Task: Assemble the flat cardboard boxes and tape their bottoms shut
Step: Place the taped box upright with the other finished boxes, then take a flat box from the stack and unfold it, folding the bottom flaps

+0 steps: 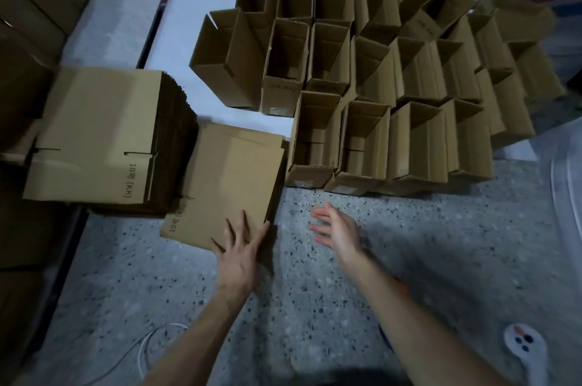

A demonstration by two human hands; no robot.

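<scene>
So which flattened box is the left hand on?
The loose flat box lying right of the flat stack; the left hand touches its near corner.

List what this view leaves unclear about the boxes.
Assembled boxes: head view, their own walls hide most bottoms, so tape is unconfirmed.
Far-right boxes: head view, blurred, uncountable.
Flat stack: head view, sheet edges too fine to count.
Orange object: head view, hidden behind the right forearm.

A packing storeroom: assembled boxes [362, 140] and flat cardboard stack [94, 133] crowd the terrazzo floor [315, 307].
</scene>
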